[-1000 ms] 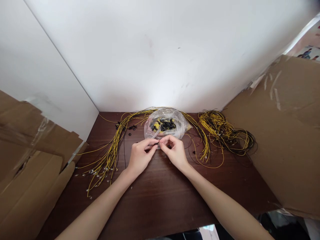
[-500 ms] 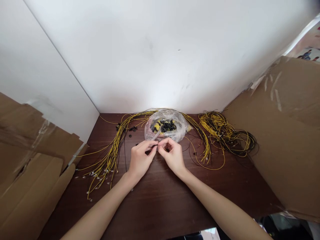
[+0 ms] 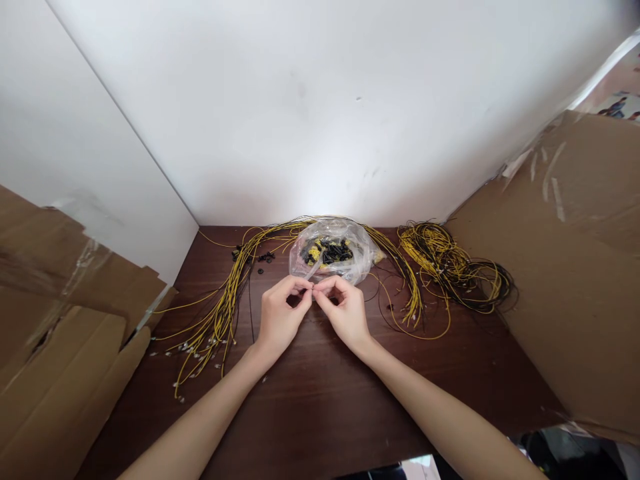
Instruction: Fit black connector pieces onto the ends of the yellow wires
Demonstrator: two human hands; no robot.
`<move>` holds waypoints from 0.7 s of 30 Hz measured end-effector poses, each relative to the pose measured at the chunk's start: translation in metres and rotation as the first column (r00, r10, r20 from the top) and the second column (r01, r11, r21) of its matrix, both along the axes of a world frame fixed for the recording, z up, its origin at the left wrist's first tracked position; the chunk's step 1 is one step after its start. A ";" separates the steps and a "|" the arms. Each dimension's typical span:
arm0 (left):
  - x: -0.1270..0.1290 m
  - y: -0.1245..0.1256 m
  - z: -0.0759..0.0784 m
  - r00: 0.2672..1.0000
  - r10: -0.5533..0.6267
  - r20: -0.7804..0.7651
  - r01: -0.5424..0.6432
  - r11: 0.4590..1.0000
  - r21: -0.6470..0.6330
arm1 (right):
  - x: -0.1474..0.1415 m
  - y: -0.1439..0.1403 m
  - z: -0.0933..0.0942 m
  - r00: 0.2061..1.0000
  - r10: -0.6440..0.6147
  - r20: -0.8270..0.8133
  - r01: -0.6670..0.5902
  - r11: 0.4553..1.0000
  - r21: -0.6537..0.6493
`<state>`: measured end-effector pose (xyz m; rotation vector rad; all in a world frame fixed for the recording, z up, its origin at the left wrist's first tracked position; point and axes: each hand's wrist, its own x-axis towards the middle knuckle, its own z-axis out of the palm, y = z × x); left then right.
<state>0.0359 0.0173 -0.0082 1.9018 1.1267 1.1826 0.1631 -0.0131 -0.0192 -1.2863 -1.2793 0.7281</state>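
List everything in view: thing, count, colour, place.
Clear plastic bag: one, transparent, against the hands' far side in the image
Small pieces in the bag: many, black and yellow
Loose small pieces: several, black, table left of bag
Long thin wire bundle: one, yellow and black, arching behind bag, down both sides
Tangled wire heap: one, yellow and black, right
Wood-look table: one, dark brown, below
Smooth wall panels: two, white, back and left
Cardboard sheets: several, brown, both sides
Left hand, right hand: two, bare, centre, fingertips together; anything pinched is too small to identify
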 end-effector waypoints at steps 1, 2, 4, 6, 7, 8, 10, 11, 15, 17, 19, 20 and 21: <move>0.000 0.000 0.000 1.000 0.003 -0.001 -0.003 1.000 -0.005 | 0.000 -0.001 0.001 1.000 0.004 0.006 -0.004 1.000 0.001; 0.000 0.000 0.000 1.000 0.004 0.000 -0.004 1.000 -0.014 | 0.000 -0.001 0.001 1.000 0.007 0.013 -0.007 1.000 0.002; 0.000 0.001 -0.002 1.000 0.008 0.011 -0.007 0.999 -0.038 | -0.001 -0.003 0.002 1.000 0.014 0.028 -0.014 1.000 0.000; 0.000 0.003 -0.004 0.999 0.010 0.047 -0.007 0.998 -0.060 | 0.000 -0.004 0.004 0.999 0.027 0.033 -0.026 1.000 -0.006; 0.000 0.004 -0.005 0.997 0.012 0.071 -0.007 0.998 -0.064 | 0.000 -0.004 0.005 0.999 0.035 0.032 -0.034 0.999 -0.013; -0.001 0.005 -0.005 0.996 0.010 0.090 -0.005 0.998 -0.057 | 0.000 -0.005 0.005 0.999 0.040 0.031 -0.040 0.999 -0.021; -0.001 0.005 -0.003 0.995 0.001 0.102 0.000 1.000 -0.012 | 0.001 -0.004 0.007 0.999 0.048 0.025 -0.047 0.998 -0.036; -0.001 0.005 -0.001 0.995 -0.005 0.096 0.003 1.000 0.019 | 0.002 -0.004 0.007 0.999 0.052 0.014 -0.051 0.998 -0.044; -0.001 0.002 0.005 0.995 -0.021 0.093 0.012 0.995 0.100 | 0.006 -0.002 0.008 0.993 0.083 -0.082 -0.090 0.993 -0.080; -0.001 0.001 0.006 0.994 -0.033 0.107 0.022 0.994 0.103 | 0.007 -0.002 0.008 0.991 0.089 -0.103 -0.098 0.991 -0.087; -0.001 0.000 0.004 0.992 -0.046 0.117 0.034 0.995 0.097 | 0.009 -0.002 0.009 0.992 0.084 -0.099 -0.092 0.993 -0.080; -0.001 0.000 0.003 0.992 -0.050 0.120 0.039 0.995 0.091 | 0.009 -0.002 0.009 0.993 0.079 -0.092 -0.086 0.993 -0.075; -0.001 0.000 0.002 0.991 -0.050 0.122 0.040 0.996 0.084 | 0.009 -0.002 0.010 0.994 0.074 -0.081 -0.080 0.994 -0.070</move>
